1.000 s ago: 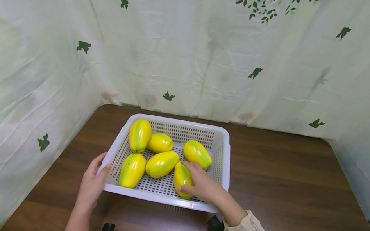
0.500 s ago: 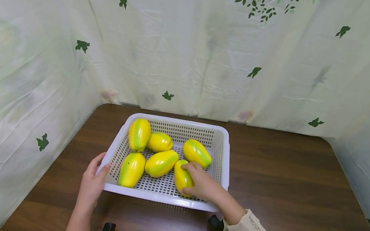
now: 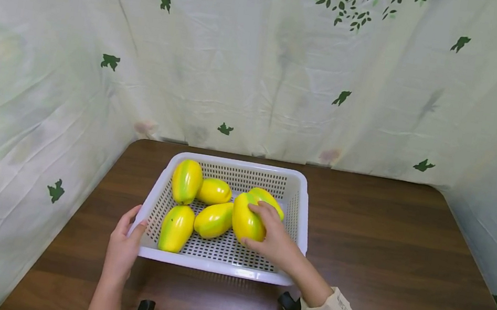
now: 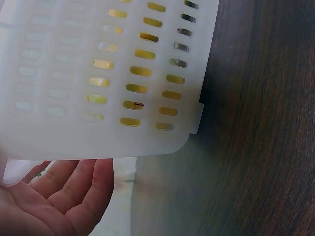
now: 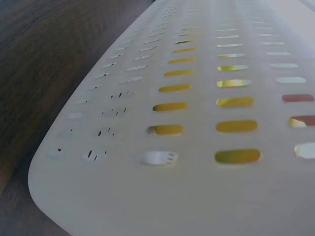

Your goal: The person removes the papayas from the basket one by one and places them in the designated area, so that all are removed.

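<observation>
A white perforated plastic basket stands on the wooden table with several yellow-green mangoes inside. My left hand grips its left rim near the front corner, thumb over the edge; in the left wrist view the fingers curl past the rim. My right hand reaches over the front right side and holds one mango between thumb and fingers. That mango is raised and partly overlaps another mango behind it. A mango lies just left of it. The basket wall hides the right hand's grip in the right wrist view.
Three more mangoes fill the left part of the basket, one at the front. The brown table extends to the right. A pale leaf-printed curtain stands behind and at both sides.
My right hand has taken hold of the front right mango and lifted it up and away from the basket's front wall. The left hand and the basket have stayed in place.
</observation>
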`<action>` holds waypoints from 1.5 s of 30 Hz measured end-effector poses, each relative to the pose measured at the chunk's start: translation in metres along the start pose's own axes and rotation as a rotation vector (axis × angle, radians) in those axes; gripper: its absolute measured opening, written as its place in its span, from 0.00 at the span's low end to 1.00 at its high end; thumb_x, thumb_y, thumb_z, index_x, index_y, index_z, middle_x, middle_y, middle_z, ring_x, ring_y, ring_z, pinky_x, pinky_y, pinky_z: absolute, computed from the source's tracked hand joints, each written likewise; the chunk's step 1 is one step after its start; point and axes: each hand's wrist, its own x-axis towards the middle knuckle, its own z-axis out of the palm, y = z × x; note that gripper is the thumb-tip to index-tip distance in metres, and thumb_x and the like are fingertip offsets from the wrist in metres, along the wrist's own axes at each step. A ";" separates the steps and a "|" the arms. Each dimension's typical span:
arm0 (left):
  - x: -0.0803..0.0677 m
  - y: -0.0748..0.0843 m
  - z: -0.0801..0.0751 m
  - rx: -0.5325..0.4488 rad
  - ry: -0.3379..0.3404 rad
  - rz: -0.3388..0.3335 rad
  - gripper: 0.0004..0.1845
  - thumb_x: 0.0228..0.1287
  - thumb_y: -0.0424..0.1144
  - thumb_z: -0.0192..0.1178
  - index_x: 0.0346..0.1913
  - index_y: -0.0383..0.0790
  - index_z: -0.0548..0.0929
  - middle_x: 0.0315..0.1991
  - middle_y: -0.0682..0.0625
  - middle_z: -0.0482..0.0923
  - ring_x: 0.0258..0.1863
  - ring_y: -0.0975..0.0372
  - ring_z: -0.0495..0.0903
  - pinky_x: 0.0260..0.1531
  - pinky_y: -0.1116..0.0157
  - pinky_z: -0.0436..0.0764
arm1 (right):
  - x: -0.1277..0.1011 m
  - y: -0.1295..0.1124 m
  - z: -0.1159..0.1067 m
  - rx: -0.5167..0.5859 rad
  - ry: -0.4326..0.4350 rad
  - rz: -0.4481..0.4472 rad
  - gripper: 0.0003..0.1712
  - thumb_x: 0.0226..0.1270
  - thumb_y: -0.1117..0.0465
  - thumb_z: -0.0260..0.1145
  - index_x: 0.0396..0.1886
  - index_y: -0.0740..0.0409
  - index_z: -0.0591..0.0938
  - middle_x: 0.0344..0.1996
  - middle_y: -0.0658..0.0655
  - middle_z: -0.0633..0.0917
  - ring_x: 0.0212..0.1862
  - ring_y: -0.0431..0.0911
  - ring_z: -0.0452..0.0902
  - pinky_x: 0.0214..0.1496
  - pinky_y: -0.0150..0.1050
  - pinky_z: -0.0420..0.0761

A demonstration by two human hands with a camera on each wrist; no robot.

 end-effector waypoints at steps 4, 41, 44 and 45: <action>-0.003 0.009 0.000 -0.012 -0.004 -0.031 0.27 0.68 0.48 0.45 0.68 0.49 0.55 0.62 0.42 0.62 0.53 0.49 0.69 0.46 0.51 0.71 | -0.002 0.000 0.000 0.055 0.068 -0.022 0.39 0.49 0.56 0.71 0.62 0.52 0.66 0.63 0.57 0.60 0.57 0.51 0.62 0.48 0.42 0.74; -0.004 0.009 0.002 0.005 0.031 0.002 0.28 0.67 0.50 0.46 0.67 0.47 0.58 0.59 0.40 0.65 0.49 0.49 0.71 0.44 0.50 0.73 | -0.030 0.001 -0.079 0.097 0.563 -0.148 0.39 0.47 0.77 0.66 0.61 0.71 0.62 0.61 0.69 0.60 0.50 0.57 0.67 0.49 0.24 0.67; -0.003 0.008 0.002 0.006 0.031 0.005 0.28 0.66 0.51 0.46 0.66 0.47 0.58 0.59 0.40 0.65 0.49 0.49 0.71 0.44 0.49 0.73 | -0.030 0.014 -0.082 0.124 0.590 -0.103 0.38 0.49 0.76 0.65 0.61 0.71 0.62 0.61 0.68 0.61 0.49 0.55 0.68 0.48 0.23 0.67; -0.003 0.008 0.002 0.005 0.029 0.005 0.28 0.66 0.51 0.46 0.66 0.47 0.58 0.59 0.40 0.65 0.49 0.49 0.70 0.45 0.49 0.73 | -0.030 0.019 -0.083 0.140 0.594 -0.082 0.37 0.49 0.76 0.65 0.61 0.70 0.62 0.60 0.68 0.62 0.49 0.54 0.67 0.48 0.23 0.68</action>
